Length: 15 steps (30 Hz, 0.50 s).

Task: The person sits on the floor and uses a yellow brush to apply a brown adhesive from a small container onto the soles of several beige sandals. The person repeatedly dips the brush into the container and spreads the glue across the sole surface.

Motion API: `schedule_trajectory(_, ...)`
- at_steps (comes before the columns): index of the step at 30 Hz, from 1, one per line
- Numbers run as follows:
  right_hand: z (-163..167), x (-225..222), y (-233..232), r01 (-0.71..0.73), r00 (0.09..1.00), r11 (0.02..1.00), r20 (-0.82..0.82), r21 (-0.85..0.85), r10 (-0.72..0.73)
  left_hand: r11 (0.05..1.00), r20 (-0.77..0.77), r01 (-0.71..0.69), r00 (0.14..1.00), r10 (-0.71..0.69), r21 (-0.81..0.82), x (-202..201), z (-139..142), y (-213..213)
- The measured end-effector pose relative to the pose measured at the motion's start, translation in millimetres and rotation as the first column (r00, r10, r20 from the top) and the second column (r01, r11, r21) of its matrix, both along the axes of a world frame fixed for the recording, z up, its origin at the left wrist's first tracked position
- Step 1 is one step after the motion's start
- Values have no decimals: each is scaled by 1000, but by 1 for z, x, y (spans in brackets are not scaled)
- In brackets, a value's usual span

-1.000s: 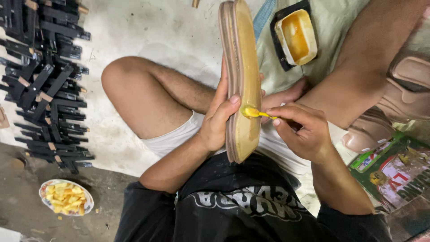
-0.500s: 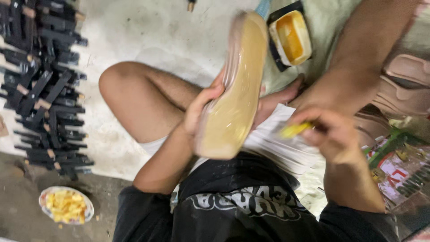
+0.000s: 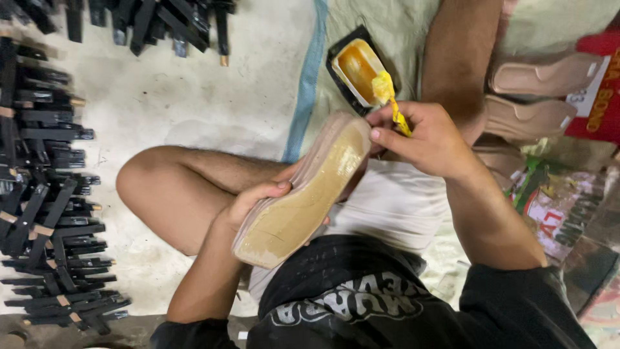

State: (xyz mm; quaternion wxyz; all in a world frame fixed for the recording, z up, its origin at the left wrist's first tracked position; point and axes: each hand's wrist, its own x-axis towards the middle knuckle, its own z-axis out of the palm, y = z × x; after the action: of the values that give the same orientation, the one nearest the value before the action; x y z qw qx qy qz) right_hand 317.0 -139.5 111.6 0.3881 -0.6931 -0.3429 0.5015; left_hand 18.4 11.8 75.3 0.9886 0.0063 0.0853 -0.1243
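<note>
tan and glue-smeared, the shoe sole [image 3: 303,194] lies tilted across the person's lap, its coated face turned up. the left hand [image 3: 255,200] cups it from the left edge, thumb over the rim and fingers hidden underneath, so the hand is closed around the sole. the sole's upper end reaches almost to the right hand [image 3: 423,139], which sits just above and to the right of it. beyond that hand, on the pale cloth [image 3: 387,26], a small black tray [image 3: 355,68] holds a pool of amber-yellow glue. the right hand is pinched narrow around a yellow-coated brush [image 3: 391,103], whose tip rests at the tray's near edge. black strap pieces [image 3: 45,181] lie in rows on the floor at the left, and more tan soles [image 3: 536,97] lie stacked at the right.
</note>
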Motion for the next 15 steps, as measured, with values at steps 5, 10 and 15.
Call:
schedule_trajectory(5,-11,31,6,0,924,1000,-383,12,4,772,-456,-418,870,189,-478,-1,-7,23)
schedule_trajectory(10,21,39,62,297,448,951,-892,86,-59,785,-72,-585,791,608,206,-18,-16,90)
schedule_trajectory(15,44,-7,187,187,776,962,-631,197,-21,551,-21,-611,659,752,569,-30,-27,142)
